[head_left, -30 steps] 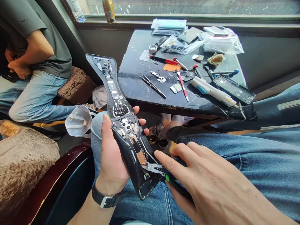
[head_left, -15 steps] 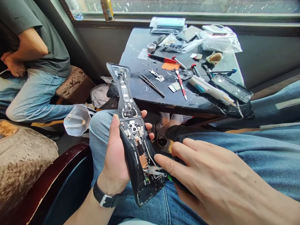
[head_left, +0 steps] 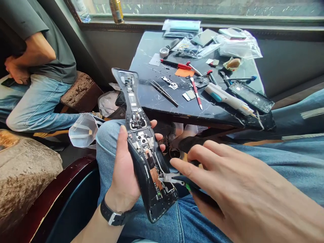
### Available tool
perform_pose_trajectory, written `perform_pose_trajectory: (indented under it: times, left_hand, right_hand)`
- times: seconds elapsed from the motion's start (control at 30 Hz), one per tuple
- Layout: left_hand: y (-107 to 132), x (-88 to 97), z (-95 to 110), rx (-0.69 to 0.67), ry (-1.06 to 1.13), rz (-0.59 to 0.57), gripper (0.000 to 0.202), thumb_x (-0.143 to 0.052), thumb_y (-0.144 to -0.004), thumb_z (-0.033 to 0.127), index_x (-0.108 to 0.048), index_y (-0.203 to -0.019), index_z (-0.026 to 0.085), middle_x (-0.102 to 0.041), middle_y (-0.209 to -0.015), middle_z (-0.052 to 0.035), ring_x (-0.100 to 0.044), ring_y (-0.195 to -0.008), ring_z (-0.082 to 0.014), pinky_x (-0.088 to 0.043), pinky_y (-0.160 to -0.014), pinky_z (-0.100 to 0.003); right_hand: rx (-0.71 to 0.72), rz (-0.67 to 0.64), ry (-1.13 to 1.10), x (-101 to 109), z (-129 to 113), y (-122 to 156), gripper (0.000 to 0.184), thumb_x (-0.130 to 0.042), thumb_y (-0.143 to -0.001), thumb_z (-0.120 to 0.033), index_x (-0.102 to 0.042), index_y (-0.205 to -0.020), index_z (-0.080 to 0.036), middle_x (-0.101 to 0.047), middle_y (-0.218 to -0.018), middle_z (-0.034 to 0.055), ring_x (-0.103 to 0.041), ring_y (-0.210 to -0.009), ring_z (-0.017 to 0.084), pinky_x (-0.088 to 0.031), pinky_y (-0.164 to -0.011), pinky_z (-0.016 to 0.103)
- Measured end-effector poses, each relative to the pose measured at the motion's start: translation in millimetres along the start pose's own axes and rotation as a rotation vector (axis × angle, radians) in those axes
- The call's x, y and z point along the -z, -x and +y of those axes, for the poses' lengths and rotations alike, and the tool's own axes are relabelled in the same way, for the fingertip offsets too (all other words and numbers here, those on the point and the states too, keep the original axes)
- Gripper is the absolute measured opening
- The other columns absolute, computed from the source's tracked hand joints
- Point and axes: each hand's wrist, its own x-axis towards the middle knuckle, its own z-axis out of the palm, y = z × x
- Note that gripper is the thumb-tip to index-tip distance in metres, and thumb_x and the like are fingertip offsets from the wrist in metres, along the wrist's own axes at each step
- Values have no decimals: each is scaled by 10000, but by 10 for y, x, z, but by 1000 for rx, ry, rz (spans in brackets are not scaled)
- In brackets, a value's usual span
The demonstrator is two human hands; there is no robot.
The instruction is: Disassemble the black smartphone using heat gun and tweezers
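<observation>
An opened phone [head_left: 141,148], its back removed and its boards and cables exposed, is held over the person's left knee, below the near edge of the bench [head_left: 149,98]. It is clamped in the left hand [head_left: 124,182]: the thumb is laid along the left edge and the fingers [head_left: 159,136] are curled round the right edge. A black watch [head_left: 112,214] is worn on that wrist.

A black-handled tool [head_left: 174,179] with a green mark is gripped in the right hand [head_left: 240,199], whose index finger is stretched along it; the metal tip is set against the lower part of the phone's interior.

White stickers can be seen inside the phone, but their print is too small to be read. The label of the can [head_left: 116,10] on the window sill is blurred.

On the bench are laid tweezers [head_left: 164,92], a red-handled screwdriver [head_left: 196,91], a white electric screwdriver [head_left: 227,98], a phone frame [head_left: 251,97] and plastic bags [head_left: 238,45]. Another person [head_left: 37,67] is seated at the left.
</observation>
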Motion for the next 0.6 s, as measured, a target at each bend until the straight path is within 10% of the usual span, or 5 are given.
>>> perform_pose_trajectory:
  times: [0.23, 0.6]
  left_hand:
    - [51, -59, -15, -353, -100, 117, 703, -346, -1019, 744, -740, -1280, 224, -767, -959, -75, -741, -775, -199, -638, -653, -292]
    - [130, -291, -84, -711, -159, 192, 675, -185, -1082, 659, -772, -1124, 328, -719, -1285, 39, -681, -985, -171, -624, -814, -261]
  right_hand:
    - [-356, 55, -211, -293, -236, 176, 375, -697, -909, -237, -641, -1280, -258, -654, -926, 23, -688, -739, 182, -570, -608, 286]
    - [-467, 107, -268, -426, -423, 45, 332, -687, -894, -282, -720, -1223, -255, -689, -896, 32, -726, -709, 192, -575, -550, 255]
